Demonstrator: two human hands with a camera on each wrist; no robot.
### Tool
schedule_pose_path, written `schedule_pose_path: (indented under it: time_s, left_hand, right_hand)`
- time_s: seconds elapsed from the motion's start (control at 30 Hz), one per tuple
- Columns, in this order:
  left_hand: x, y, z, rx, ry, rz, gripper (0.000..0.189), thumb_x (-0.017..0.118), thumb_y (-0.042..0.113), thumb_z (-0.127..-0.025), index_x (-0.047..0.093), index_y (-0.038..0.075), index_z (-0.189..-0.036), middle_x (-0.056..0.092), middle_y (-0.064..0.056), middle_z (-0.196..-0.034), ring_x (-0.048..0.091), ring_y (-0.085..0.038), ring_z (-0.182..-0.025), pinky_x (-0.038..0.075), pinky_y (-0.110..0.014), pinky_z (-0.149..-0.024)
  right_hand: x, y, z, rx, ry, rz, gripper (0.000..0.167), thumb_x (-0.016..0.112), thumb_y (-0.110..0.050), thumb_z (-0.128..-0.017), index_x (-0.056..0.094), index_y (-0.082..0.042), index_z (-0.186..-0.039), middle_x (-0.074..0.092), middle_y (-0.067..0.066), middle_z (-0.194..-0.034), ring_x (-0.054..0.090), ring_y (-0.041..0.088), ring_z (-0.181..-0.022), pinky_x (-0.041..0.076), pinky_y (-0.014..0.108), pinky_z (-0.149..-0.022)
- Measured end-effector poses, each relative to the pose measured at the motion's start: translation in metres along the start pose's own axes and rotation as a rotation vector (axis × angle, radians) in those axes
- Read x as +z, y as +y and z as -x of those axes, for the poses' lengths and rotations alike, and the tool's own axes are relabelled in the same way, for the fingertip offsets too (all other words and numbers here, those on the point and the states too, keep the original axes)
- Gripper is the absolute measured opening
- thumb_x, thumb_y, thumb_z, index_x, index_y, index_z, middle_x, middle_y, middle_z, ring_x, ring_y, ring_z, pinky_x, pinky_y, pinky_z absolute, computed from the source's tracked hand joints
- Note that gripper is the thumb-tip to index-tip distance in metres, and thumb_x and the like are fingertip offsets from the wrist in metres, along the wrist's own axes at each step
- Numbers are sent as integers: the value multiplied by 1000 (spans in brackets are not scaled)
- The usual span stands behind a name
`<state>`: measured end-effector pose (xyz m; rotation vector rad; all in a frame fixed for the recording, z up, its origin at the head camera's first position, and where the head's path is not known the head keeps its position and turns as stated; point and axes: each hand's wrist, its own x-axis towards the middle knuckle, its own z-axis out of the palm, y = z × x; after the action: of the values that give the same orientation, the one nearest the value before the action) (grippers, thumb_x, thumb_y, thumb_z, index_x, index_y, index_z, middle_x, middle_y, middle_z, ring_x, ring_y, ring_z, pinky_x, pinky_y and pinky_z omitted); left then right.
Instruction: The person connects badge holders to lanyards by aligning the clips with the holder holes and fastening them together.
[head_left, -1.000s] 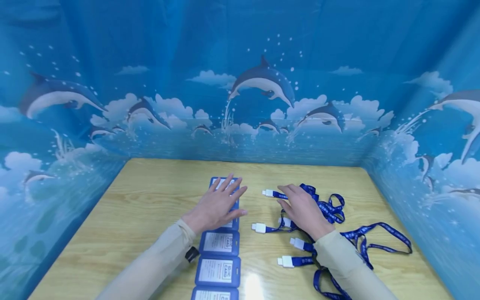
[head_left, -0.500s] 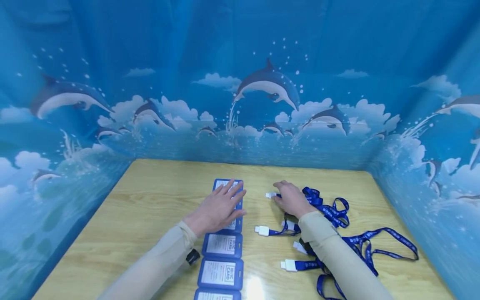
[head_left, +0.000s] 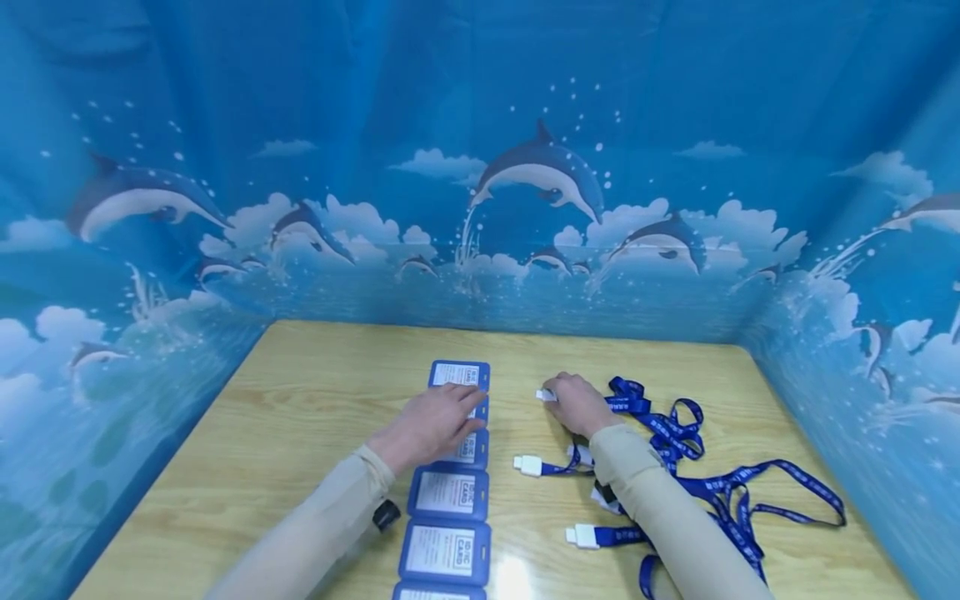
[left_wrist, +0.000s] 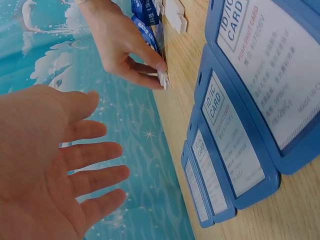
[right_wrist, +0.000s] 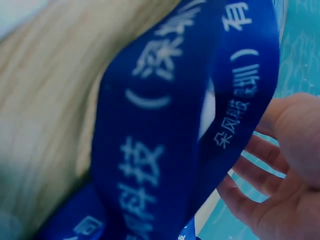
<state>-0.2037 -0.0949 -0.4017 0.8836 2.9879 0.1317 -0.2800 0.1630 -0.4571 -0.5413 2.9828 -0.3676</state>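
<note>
Wooden table (head_left: 315, 392) | left hand (head_left: 431, 425): outstretched above badges (head_left: 447, 492) | right hand (head_left: 581, 405): pinching white connector (head_left: 545, 395)

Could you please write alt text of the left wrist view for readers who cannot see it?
A right hand pinches a white lanyard clip at a wooden table; in the foreground, the open left hand shows its palm, and blue ID card holders lie in a row at picture right.

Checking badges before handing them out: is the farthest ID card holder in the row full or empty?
Full: a printed white insert shows inside the blue ID card holder; anything behind it is hidden.
</note>
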Motion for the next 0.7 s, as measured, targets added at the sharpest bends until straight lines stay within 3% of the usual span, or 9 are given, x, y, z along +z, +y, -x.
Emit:
schedule_pose_path:
  time_s: [0.2, 0.37, 0.5, 0.7]
  left_hand:
    - [-5, -9, -5, -14, -4, -15, 49, 52, 41, -105, 54, 11, -145, 57, -10, -146, 54, -30, -134, 46, -47, -113]
    - [-10, -17, -12, -51, -34, -15, 55, 53, 42, -105, 46, 12, -151, 57, -13, -145, 57, -31, -132, 49, -48, -110]
    - [-3, -26, -18, -110, -86, 32, 62, 50, 47, -105, 40, 13, -155, 49, -15, -152, 49, -35, -139, 44, -51, -114]
    - [16, -46, -21, -185, -88, 110, 68, 47, 53, -104, 42, 7, -153, 37, -21, -159, 36, -40, -147, 35, -56, -119]
  right_hand:
    - [1, 3, 3, 2, 12, 2, 31, 71, -13, -95, 69, -1, -124, 68, 16, -117, 65, 32, -108, 58, 46, -94]
    - [-1, 6, 7, 7, 43, -6, 32, 70, -12, -95, 68, 2, -125, 66, 15, -112, 66, 29, -102, 59, 42, -89]
    - [-7, 5, 12, -7, 82, -19, 34, 69, -11, -96, 66, 3, -127, 65, 16, -113, 66, 29, -100, 59, 42, -88]
    - [-17, 1, 17, -44, 145, -21, 32, 68, -9, -97, 66, 3, -126, 64, 16, -114, 65, 28, -102, 59, 41, -88]
